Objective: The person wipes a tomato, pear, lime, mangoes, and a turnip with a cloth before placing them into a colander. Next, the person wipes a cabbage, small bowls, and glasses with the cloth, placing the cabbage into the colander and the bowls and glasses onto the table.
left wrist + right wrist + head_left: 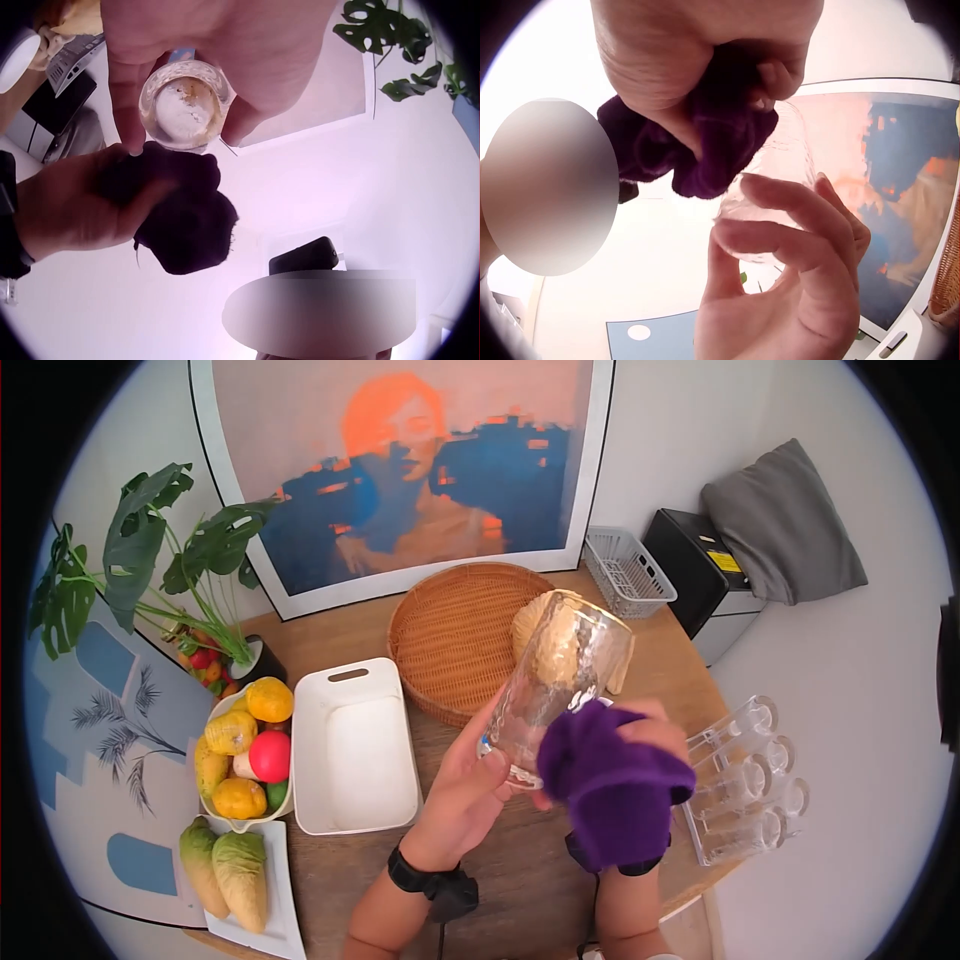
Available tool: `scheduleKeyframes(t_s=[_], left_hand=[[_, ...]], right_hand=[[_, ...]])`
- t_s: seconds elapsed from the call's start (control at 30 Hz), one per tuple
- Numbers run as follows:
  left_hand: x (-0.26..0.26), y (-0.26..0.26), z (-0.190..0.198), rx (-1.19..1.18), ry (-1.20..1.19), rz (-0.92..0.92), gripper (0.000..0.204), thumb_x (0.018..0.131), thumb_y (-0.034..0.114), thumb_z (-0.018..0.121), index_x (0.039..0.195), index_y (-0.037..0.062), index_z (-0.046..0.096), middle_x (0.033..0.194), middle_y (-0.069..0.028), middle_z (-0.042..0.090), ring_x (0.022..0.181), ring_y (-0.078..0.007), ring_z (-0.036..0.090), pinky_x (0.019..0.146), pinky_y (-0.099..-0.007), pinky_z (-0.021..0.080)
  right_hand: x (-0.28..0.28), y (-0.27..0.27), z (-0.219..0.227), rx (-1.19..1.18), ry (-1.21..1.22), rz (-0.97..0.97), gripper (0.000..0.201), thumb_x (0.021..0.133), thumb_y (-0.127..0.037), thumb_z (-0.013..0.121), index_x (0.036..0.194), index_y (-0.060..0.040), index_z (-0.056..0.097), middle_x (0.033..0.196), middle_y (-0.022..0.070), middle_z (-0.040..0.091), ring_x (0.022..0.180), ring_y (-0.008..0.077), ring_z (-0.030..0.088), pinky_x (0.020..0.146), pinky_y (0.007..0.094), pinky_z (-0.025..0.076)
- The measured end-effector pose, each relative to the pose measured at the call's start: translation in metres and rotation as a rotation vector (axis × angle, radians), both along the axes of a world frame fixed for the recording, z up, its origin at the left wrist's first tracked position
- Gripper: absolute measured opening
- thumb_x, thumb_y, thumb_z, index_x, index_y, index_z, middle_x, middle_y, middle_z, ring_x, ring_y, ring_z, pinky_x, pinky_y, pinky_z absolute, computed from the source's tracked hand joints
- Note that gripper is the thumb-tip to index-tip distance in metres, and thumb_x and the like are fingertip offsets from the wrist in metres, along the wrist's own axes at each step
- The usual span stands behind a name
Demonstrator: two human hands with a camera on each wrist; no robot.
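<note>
A clear textured drinking glass (535,700) is tilted over the table, its gold-coloured rim up and to the right. My left hand (468,795) grips it near the base, fingers and thumb curled round it, as the right wrist view also shows. The round base of the glass (184,109) faces the left wrist camera. My right hand (650,732) holds a bunched purple cloth (620,790) against the side of the glass. In the right wrist view the cloth (705,150) is gathered between the thumb and fingers.
A rack of upturned glasses (745,785) stands at the right edge. To the left are a white tray (400,760), a fruit bowl (243,822) and a plate (285,860) with mango-like fruit. Behind are a round wicker tray (450,610), a grey basket (630,575) and a potted plant (262,665).
</note>
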State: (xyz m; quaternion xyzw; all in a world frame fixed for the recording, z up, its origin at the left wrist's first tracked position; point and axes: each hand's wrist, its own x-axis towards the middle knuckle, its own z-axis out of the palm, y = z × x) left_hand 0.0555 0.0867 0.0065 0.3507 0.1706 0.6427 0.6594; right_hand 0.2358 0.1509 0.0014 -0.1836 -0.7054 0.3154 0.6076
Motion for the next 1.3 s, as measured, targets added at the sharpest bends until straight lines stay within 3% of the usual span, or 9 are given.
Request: scheduleKeyframes(t_s=[0.13,0.17,0.3,0.53,0.67,0.73,0.9,1.07,1.3], left_hand=[[0.009,0.004,-0.007,0.028,-0.067,-0.240,0.084,0.094,0.039,0.058,0.155,0.0053,0.012,0.129,-0.0148,0.052,0.096,-0.0277,0.063,0.071,-0.0357,0.052],[0.013,0.003,-0.009,0.007,-0.105,-0.286,0.081,0.096,0.037,0.055,0.155,0.0047,0.011,0.125,-0.0149,0.054,0.096,-0.0291,0.063,0.073,-0.0373,0.053],[0.019,0.003,-0.016,-0.082,-0.177,-0.441,0.078,0.097,0.037,0.052,0.155,0.0049,0.011,0.124,-0.0164,0.055,0.096,-0.0295,0.063,0.073,-0.0375,0.053],[0.019,0.012,-0.029,-0.043,-0.372,-0.479,0.071,0.100,0.041,0.044,0.154,0.0047,0.017,0.129,-0.0169,0.054,0.103,-0.0299,0.059,0.085,-0.0404,0.049],[0.006,0.006,-0.001,-0.170,-0.330,-0.251,0.068,0.101,0.046,0.035,0.152,0.0026,0.023,0.132,-0.0156,0.053,0.111,-0.0273,0.054,0.090,-0.0397,0.043],[0.010,0.003,0.013,-0.328,-0.316,-0.122,0.071,0.100,0.049,0.032,0.152,0.0011,0.024,0.134,-0.0150,0.052,0.110,-0.0258,0.054,0.087,-0.0384,0.045],[0.001,0.014,-0.022,0.076,-0.292,-0.591,0.077,0.098,0.049,0.042,0.151,-0.0012,0.021,0.126,-0.0197,0.056,0.107,-0.0297,0.059,0.087,-0.0435,0.048],[0.006,0.012,-0.018,0.015,-0.119,-0.608,0.080,0.096,0.047,0.051,0.153,0.0004,0.018,0.122,-0.0205,0.059,0.105,-0.0298,0.061,0.089,-0.0419,0.049],[-0.025,0.000,0.004,0.020,0.412,-0.200,0.078,0.087,0.020,0.069,0.149,-0.0025,0.028,0.128,-0.0136,0.052,0.114,-0.0251,0.058,0.095,-0.0386,0.048]], right_hand=[[0.014,0.011,-0.025,-0.137,-0.111,-0.623,0.042,0.080,-0.016,0.075,0.116,-0.0014,0.057,0.116,0.0134,0.059,0.107,0.0269,0.060,0.086,0.0372,0.051],[0.012,0.010,-0.026,-0.114,0.506,-0.212,0.048,0.080,-0.002,0.071,0.125,-0.0012,0.053,0.125,0.0108,0.056,0.114,0.0256,0.057,0.092,0.0370,0.050],[0.011,0.010,-0.010,-0.191,0.663,-0.259,0.050,0.089,0.004,0.058,0.136,0.0044,0.042,0.133,0.0151,0.054,0.118,0.0257,0.057,0.102,0.0391,0.046],[0.018,0.011,-0.015,-0.136,0.201,-0.055,0.053,0.082,-0.006,0.067,0.131,-0.0058,0.048,0.126,0.0130,0.055,0.116,0.0294,0.056,0.097,0.0400,0.048],[-0.004,-0.005,0.013,-0.103,0.165,0.283,0.027,0.089,-0.026,0.063,0.092,0.0000,0.062,0.100,0.0161,0.063,0.094,0.0292,0.061,0.082,0.0340,0.050],[-0.003,-0.003,0.012,-0.060,0.127,0.285,0.028,0.090,-0.027,0.062,0.095,0.0004,0.062,0.101,0.0161,0.063,0.094,0.0292,0.061,0.081,0.0346,0.050],[0.017,0.009,-0.028,-0.224,0.372,0.027,0.046,0.088,-0.020,0.068,0.126,-0.0021,0.049,0.122,0.0116,0.058,0.106,0.0252,0.060,0.090,0.0350,0.048],[0.025,0.012,-0.009,-0.174,0.646,-0.089,0.049,0.091,-0.008,0.063,0.135,0.0003,0.045,0.130,0.0113,0.057,0.113,0.0228,0.058,0.097,0.0383,0.046],[0.051,0.015,-0.009,-0.367,0.478,-0.121,0.055,0.083,-0.009,0.070,0.132,0.0020,0.047,0.126,0.0125,0.058,0.115,0.0265,0.058,0.101,0.0398,0.046]])
